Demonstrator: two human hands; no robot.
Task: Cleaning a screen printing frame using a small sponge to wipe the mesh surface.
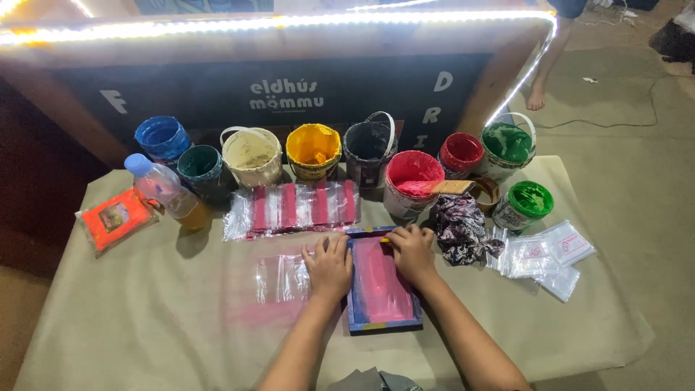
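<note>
From my head camera I look down on a small screen-printing frame (382, 286), a blue-edged rectangle whose mesh is smeared pink all over. It lies flat on the paper-covered table (145, 318), right in front of me, below the row of paint buckets.

My left hand (329, 266) lies palm down with the fingers spread, flat across the frame's left edge and partly on a clear plastic bag (281, 279) just beside it (the bag is hard to make out against the paper). It grips nothing; it only presses.

My right hand (411, 251) sits at the frame's top right corner, fingers curled loosely over the edge; I cannot tell whether they actually clasp anything there.

Beyond the frame lies a sheet of clear bags with pink stripes (300, 208). A bucket of pink paint (411, 181) stands behind my right hand with a wooden-handled squeegee (443, 187) resting across it, and a patterned rag (463, 228) is crumpled just to the right. More small clear bags (550, 257) lie farther right.
</note>
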